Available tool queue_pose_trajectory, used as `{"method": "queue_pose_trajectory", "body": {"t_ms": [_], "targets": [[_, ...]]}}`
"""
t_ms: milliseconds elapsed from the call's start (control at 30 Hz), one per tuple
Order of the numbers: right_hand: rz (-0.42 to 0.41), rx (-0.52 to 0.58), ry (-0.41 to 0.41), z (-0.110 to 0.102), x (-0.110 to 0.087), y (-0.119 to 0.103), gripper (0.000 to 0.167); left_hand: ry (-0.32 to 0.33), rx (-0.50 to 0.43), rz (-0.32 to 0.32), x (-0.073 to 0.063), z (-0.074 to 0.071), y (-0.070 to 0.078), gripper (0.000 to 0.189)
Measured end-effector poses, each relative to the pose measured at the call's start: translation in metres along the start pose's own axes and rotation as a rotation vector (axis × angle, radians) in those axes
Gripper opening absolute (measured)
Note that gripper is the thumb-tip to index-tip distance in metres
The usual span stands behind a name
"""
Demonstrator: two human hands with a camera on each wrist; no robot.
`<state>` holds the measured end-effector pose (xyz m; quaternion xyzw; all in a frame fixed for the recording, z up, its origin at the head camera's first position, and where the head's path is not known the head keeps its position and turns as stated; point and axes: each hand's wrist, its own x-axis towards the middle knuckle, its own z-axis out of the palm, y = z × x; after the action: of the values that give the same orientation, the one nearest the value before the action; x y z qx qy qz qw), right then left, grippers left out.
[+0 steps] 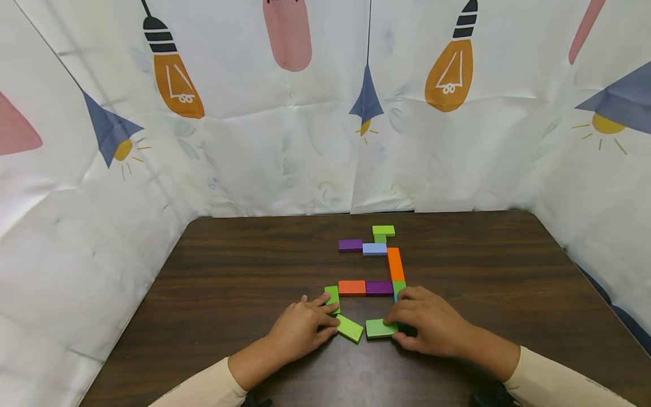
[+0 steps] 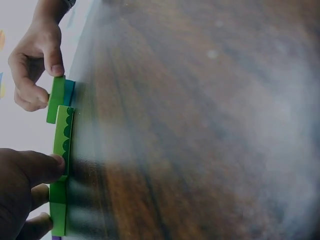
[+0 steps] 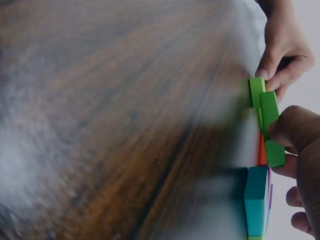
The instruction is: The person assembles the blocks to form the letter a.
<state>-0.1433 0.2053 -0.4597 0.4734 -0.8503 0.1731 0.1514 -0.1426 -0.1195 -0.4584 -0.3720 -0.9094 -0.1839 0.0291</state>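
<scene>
In the head view my left hand [image 1: 301, 324] spreads its fingers over two light-green blocks. Its upper fingers touch the upright-lying left block [image 1: 332, 293], and its thumb and forefinger touch the slanted block [image 1: 350, 329]. My right hand [image 1: 429, 321] pinches a green block [image 1: 378, 329] between thumb and forefinger, a small gap away from the slanted one. Beneath and behind the right hand, a teal block [image 3: 255, 200] shows in the right wrist view. Above, an orange-red block [image 1: 352, 288] and a purple block [image 1: 378, 289] join end to end, meeting a green block [image 1: 399, 286].
Further back on the brown table [image 1: 244, 265], an orange block [image 1: 395, 264] leads to a light-blue block [image 1: 374, 249], a purple block [image 1: 350, 246] and two green blocks, one a light-green block [image 1: 383, 230]. A printed white curtain [image 1: 285, 152] hangs around the table.
</scene>
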Motion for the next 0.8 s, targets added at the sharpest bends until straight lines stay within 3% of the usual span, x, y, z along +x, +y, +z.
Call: {"method": "queue_pose_trajectory", "body": {"t_ms": [800], "targets": [[-0.021,-0.021,-0.062,0.0044,0.0005,-0.0059,0.025,-0.017,0.016,-0.014,0.0,-0.0007,0.0003,0.019]]}}
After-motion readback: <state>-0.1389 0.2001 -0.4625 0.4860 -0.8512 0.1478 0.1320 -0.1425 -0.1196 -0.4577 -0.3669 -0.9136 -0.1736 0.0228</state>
